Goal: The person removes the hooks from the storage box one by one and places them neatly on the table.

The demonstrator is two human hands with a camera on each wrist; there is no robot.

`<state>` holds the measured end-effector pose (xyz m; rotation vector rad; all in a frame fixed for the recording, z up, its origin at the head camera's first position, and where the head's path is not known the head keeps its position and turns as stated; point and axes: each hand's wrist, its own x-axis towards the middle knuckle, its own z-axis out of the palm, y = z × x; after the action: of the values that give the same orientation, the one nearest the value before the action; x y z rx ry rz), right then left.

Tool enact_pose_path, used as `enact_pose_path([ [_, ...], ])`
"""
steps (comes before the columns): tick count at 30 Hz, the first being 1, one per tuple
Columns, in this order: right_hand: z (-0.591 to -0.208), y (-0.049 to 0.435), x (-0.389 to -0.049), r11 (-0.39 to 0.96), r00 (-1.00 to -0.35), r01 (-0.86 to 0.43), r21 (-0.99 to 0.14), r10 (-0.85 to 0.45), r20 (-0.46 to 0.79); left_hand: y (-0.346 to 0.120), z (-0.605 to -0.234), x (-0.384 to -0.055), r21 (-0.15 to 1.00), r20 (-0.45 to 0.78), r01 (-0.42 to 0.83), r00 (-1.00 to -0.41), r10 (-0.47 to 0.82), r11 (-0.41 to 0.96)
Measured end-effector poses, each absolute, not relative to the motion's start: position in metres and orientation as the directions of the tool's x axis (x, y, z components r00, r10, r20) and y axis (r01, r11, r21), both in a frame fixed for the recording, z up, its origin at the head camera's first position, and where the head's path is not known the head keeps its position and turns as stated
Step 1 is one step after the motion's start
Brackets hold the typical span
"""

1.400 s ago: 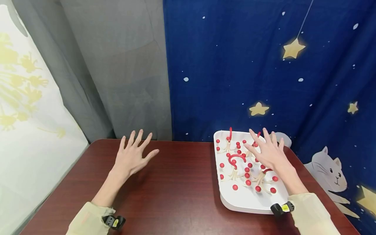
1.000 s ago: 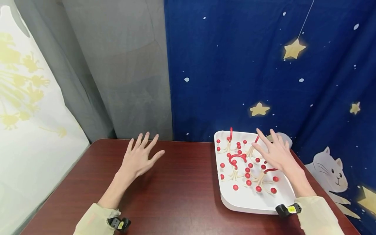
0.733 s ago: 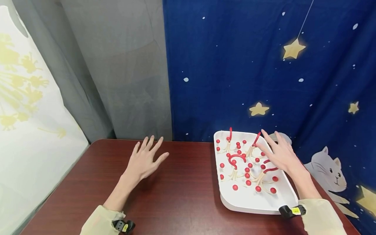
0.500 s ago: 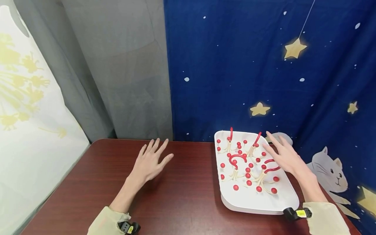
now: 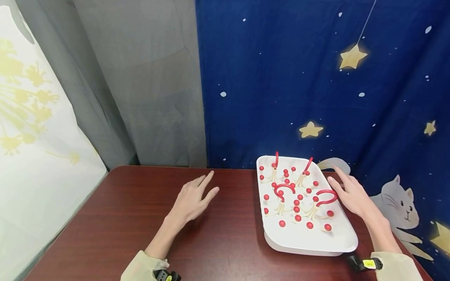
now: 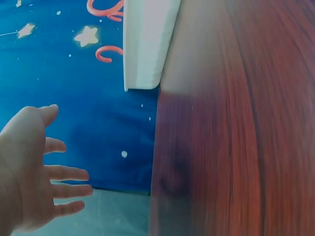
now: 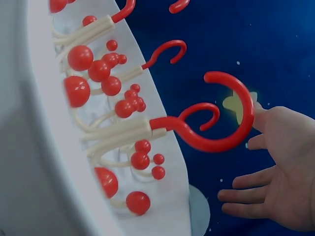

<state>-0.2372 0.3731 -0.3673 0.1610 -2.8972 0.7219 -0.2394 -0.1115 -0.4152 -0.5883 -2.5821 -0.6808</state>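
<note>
A white tray on the right of the table holds several scalp massagers, each with a red hooked handle, cream prongs and red ball tips. They stand prongs down. My right hand is at the tray's right edge, holding nothing, its thumb close to the rim. Nearest to it is the front right massager, whose large hook shows close in the right wrist view beside the spread fingers. My left hand is over the table, left of the tray, fingers extended and nothing in them.
The brown table has a rounded far left corner. Behind it hang a grey curtain and a blue starry curtain. A white sheet with a yellow print hangs at the left. Each wrist carries a small black camera.
My right hand has moved right and nearer, off from above the tray to its right edge, uncovering the massagers there. My left hand has moved right and nearer. The tray has stayed put.
</note>
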Motion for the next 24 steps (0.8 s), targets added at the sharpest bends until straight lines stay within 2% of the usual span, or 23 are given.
enact_pose_path([
  [3, -0.372, 0.375, -0.237, 0.881, -0.983, -0.135, -0.454, -0.063, 0.17, -0.104, -0.415, -0.238, 0.394, 0.485, 0.511, -0.822, 0.3, 0.764],
  [14, -0.397, 0.385, -0.233, 0.858, -0.985, -0.124, -0.499, -0.047, 0.165, -0.077, -0.415, -0.235, 0.5, 0.405, 0.496, -0.858, 0.315, 0.71],
  [24, -0.413, 0.391, -0.233, 0.856, -0.988, -0.089, -0.51, -0.009, 0.156, -0.054, -0.411, -0.233, 0.58, 0.384, 0.515, -0.856, 0.345, 0.631],
])
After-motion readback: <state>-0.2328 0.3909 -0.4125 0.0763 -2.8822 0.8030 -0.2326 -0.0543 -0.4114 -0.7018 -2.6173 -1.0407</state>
